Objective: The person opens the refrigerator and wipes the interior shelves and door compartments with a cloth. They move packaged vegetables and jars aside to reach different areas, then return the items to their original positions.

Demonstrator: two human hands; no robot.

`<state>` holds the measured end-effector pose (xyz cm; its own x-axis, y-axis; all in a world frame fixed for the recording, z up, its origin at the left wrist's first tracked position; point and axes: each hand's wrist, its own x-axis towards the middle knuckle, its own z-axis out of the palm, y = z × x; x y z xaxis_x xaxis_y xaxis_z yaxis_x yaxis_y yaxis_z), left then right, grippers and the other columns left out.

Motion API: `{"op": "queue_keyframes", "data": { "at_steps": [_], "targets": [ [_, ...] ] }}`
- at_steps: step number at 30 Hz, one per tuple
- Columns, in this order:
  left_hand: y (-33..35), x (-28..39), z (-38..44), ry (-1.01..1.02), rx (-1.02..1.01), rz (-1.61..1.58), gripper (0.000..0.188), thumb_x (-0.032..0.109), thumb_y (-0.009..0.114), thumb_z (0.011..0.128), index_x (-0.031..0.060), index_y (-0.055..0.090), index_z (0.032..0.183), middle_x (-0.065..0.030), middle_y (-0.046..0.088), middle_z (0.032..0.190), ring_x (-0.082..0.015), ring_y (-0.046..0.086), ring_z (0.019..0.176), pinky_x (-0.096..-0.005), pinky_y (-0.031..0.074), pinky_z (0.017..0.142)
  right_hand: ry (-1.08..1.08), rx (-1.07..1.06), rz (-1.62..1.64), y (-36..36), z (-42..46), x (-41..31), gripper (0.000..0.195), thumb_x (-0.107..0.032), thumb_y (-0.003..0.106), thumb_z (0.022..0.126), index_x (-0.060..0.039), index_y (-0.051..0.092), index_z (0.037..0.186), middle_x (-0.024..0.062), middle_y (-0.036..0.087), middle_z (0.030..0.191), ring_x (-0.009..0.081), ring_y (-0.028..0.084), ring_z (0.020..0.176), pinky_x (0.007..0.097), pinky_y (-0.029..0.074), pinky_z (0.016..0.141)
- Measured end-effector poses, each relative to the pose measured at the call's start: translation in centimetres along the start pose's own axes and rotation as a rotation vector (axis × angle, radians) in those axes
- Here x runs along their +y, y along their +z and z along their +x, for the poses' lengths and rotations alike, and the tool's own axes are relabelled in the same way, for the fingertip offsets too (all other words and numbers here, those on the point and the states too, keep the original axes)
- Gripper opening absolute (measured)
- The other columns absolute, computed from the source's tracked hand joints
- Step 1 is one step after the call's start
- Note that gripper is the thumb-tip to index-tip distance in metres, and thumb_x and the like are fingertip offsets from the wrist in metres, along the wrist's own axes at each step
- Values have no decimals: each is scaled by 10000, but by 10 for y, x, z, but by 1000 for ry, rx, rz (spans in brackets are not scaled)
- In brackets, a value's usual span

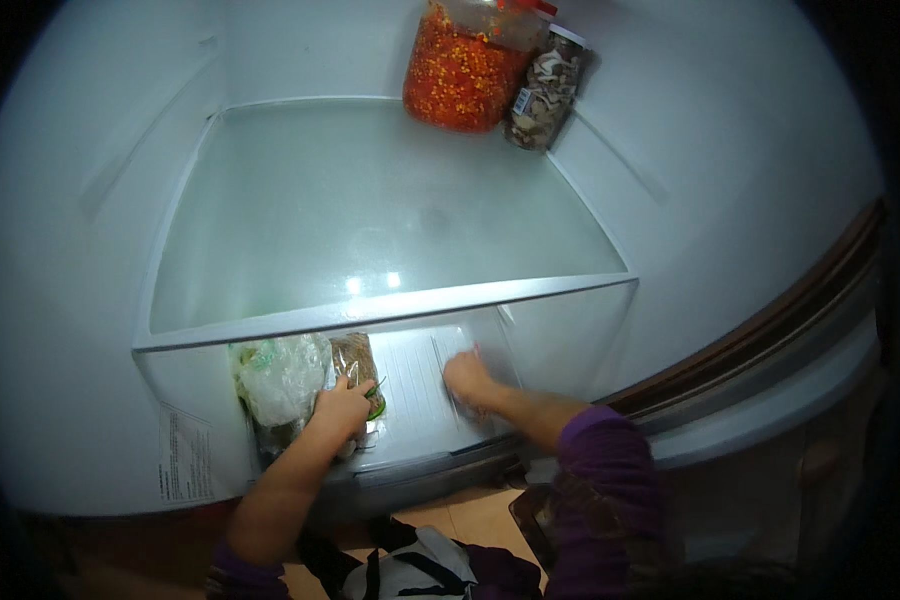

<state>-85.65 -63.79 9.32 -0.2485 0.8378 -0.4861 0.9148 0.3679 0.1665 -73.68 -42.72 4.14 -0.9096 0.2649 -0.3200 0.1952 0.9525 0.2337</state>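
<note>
My left hand (343,411) reaches into the open crisper drawer (409,390) of a refrigerator. Its fingertips touch a clear packet of brown dry food (356,352), and green chillies (376,409) lie right beside them. Whether the fingers grip anything is hidden. To the left of that hand sits a knotted translucent plastic bag (281,379) with pale green contents. My right hand (467,377) is low over the drawer's right side, curled and blurred. A small pink speck shows by its fingers, but I cannot tell what it holds.
Above the drawer is a glass shelf (390,210) with a white front rim. At its back right stand a large jar of red chopped chilli (465,79) and a jar of dried mushroom-like slices (544,97). The refrigerator door (765,412) stands open at the right.
</note>
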Motion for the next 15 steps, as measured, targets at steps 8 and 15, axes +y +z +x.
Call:
{"op": "queue_keyframes", "data": {
  "at_steps": [8,15],
  "targets": [
    [11,-5,-4,-14,57,5,332,121,622,671,171,625,999,50,308,1347,-268,384,1123,-400,447,782,-99,-138,94,-22,-29,-26,156,-109,597,667,4,609,775,170,573,817,299,532,826,452,343,872],
    [8,-3,2,18,90,-34,401,131,671,639,205,603,1027,52,342,1308,-269,381,1124,-409,447,791,-37,99,2,6,0,-2,252,-185,656,640,21,608,776,185,580,822,307,526,839,414,372,808]
  ]
}}
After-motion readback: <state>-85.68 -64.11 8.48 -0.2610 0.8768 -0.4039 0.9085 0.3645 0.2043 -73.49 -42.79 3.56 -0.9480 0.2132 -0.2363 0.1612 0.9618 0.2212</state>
